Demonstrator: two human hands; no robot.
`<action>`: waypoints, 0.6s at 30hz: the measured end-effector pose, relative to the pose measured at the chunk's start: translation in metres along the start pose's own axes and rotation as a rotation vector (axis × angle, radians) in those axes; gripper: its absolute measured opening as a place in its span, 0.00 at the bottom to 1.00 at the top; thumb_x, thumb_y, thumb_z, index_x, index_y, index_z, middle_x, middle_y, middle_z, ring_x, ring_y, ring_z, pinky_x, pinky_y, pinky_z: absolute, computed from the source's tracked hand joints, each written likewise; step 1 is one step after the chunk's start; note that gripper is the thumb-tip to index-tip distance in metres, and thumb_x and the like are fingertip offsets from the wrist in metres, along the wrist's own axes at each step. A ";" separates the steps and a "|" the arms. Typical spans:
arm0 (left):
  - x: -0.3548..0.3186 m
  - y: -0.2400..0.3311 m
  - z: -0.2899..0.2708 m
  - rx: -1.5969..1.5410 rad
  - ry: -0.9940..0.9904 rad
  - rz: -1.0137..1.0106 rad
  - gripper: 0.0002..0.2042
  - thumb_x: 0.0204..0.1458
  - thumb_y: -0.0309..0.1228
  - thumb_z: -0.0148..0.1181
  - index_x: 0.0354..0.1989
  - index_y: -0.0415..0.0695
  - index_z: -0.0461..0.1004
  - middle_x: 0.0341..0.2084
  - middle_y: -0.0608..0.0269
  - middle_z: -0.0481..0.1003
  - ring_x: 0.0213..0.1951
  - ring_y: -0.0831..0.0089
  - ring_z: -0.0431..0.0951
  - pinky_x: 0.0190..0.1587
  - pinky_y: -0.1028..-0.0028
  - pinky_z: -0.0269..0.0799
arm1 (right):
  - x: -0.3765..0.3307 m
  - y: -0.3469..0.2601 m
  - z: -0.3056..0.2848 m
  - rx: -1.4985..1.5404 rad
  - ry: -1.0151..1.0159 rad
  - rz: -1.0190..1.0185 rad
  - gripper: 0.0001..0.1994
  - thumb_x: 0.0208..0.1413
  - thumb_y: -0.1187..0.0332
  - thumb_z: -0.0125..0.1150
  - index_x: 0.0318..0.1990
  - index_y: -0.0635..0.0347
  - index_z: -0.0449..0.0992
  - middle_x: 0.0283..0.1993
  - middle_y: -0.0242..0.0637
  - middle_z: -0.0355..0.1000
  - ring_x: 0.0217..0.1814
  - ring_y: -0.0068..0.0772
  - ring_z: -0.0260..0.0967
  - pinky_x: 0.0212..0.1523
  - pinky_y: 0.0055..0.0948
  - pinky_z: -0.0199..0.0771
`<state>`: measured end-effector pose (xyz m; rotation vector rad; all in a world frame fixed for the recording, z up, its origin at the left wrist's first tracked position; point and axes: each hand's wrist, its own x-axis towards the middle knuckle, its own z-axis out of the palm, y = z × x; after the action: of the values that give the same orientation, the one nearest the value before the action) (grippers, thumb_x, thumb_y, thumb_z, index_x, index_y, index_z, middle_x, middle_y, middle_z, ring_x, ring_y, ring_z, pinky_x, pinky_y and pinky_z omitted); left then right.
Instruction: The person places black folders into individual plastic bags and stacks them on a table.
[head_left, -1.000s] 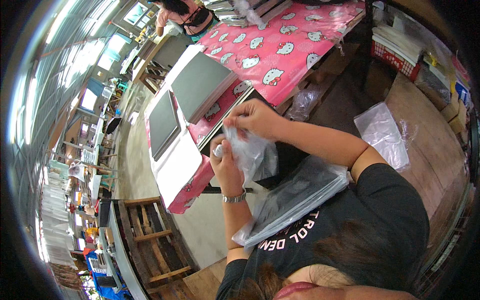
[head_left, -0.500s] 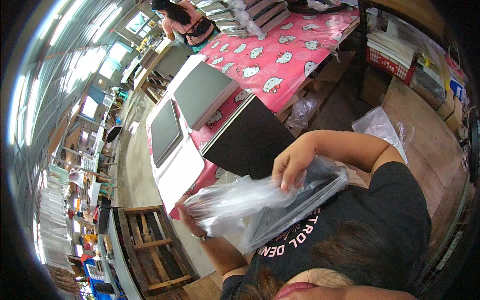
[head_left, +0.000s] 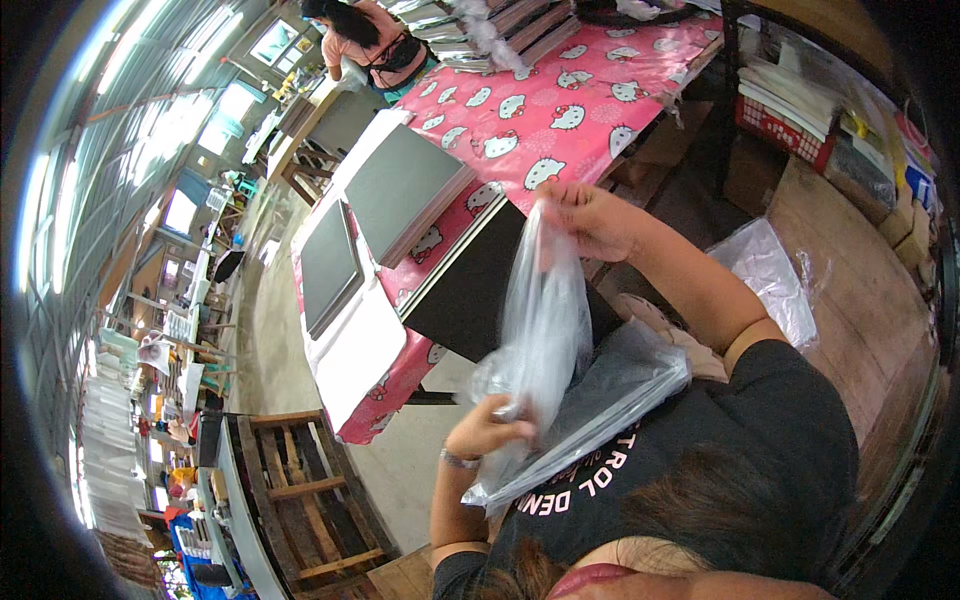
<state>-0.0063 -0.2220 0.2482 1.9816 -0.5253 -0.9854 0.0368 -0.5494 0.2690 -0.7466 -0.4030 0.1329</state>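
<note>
Pink cat-print table covering (head_left: 540,140) backs a right hand (head_left: 585,220) pinching thin, clear plastic film (head_left: 547,305) over a flat clear-plastic stack (head_left: 620,400), left hand (head_left: 488,432) curled around the film's lower end; probably light, limp, slippery, best gripped by its edges.

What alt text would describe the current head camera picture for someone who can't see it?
A person's right hand pinches up a length of clear plastic film, with the left hand at its lower end. More clear plastic lies against their black T-shirt. Beyond, gray-topped stacks sit on a table covered in pink cat print.
</note>
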 end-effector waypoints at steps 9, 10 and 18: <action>0.002 -0.066 -0.047 -0.890 0.091 0.471 0.13 0.49 0.38 0.59 0.30 0.40 0.72 0.27 0.54 0.75 0.31 0.61 0.77 0.32 0.60 0.74 | -0.013 0.015 -0.023 -0.544 -0.552 0.396 0.11 0.54 0.63 0.60 0.38 0.62 0.76 0.27 0.30 0.72 0.27 0.20 0.68 0.33 0.23 0.70; 0.004 -0.055 -0.033 -0.775 0.085 0.309 0.11 0.47 0.34 0.62 0.29 0.39 0.73 0.26 0.56 0.75 0.29 0.64 0.77 0.30 0.63 0.74 | -0.008 0.020 -0.026 -0.377 -0.395 0.228 0.11 0.54 0.63 0.59 0.37 0.62 0.75 0.27 0.30 0.72 0.27 0.20 0.68 0.33 0.23 0.70; -0.009 -0.079 -0.069 -0.923 0.267 0.655 0.33 0.42 0.48 0.58 0.48 0.31 0.66 0.41 0.44 0.73 0.44 0.54 0.75 0.50 0.58 0.71 | -0.007 0.025 -0.048 -0.228 -0.458 0.666 0.12 0.56 0.62 0.57 0.35 0.64 0.71 0.28 0.34 0.72 0.33 0.24 0.72 0.33 0.22 0.73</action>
<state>0.0429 -0.1372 0.2101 0.9758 -0.4127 -0.4019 0.0502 -0.5638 0.2180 -1.0589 -0.5968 0.9076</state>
